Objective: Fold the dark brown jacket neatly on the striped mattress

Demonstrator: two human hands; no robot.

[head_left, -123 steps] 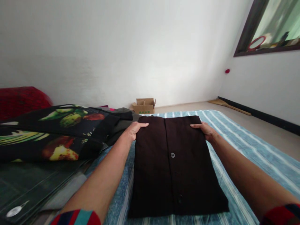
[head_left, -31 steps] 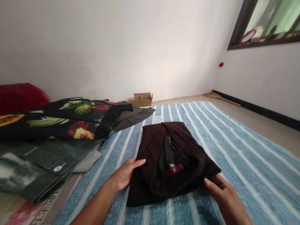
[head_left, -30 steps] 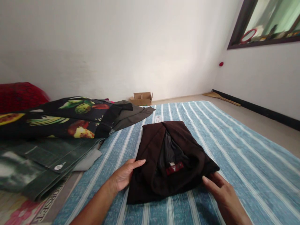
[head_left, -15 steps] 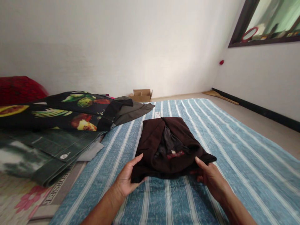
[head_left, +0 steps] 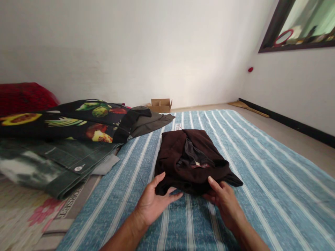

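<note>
A dark brown garment (head_left: 193,158), folded into a thick bundle with its grey lining and red label showing, lies on a blue striped mattress (head_left: 261,181). My left hand (head_left: 154,202) has its fingers under the bundle's near left edge and its thumb on top. My right hand (head_left: 225,200) grips the near right edge the same way, thumb over the cloth. Both hands lift the near edge a little off the mattress.
To the left lie a black fruit-print cloth (head_left: 73,120), a grey cloth (head_left: 151,122) and folded green denim (head_left: 52,164) on a floral sheet. A red cushion (head_left: 23,99) sits at far left. A small cardboard box (head_left: 161,104) stands by the far wall.
The flat buttoned garment has been folded in half toward me. Over the last second both hands slid under its near edge and closed on it, raising it slightly.
</note>
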